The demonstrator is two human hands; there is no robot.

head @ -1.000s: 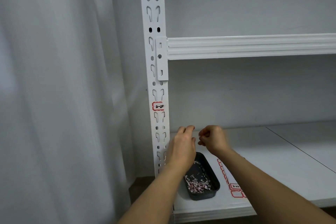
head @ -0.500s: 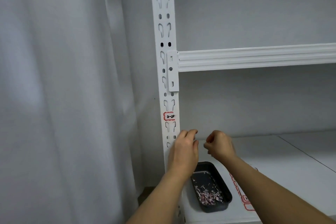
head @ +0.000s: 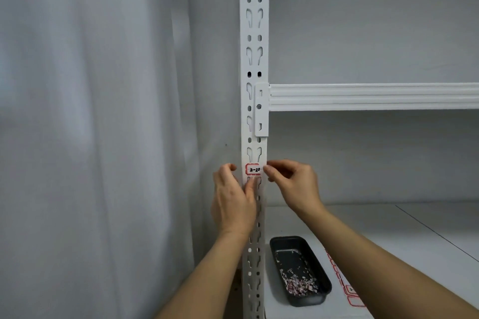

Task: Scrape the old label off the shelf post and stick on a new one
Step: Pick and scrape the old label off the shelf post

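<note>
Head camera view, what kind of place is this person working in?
Probably a storeroom or stockroom. A white slotted shelf post carries a red-bordered label, bare metal shelves run off to the right, and a dark tray holds label scraps.

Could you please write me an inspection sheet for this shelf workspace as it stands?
Surface: white shelf, bare across its right part.
Job's things: red-bordered label stuck on the white post; label sheet lying on the shelf, partly hidden by the right arm.
Clutter: dark tray on the shelf by the post, with paper scraps in its near end.
Grip: left hand rests on the post below the label, thumb on its face; right hand has curled fingers at the label's right edge; no scraper seen.
Cables: nothing seen.
Surroundings: curtain on the left, beam above, grey wall behind.
</note>
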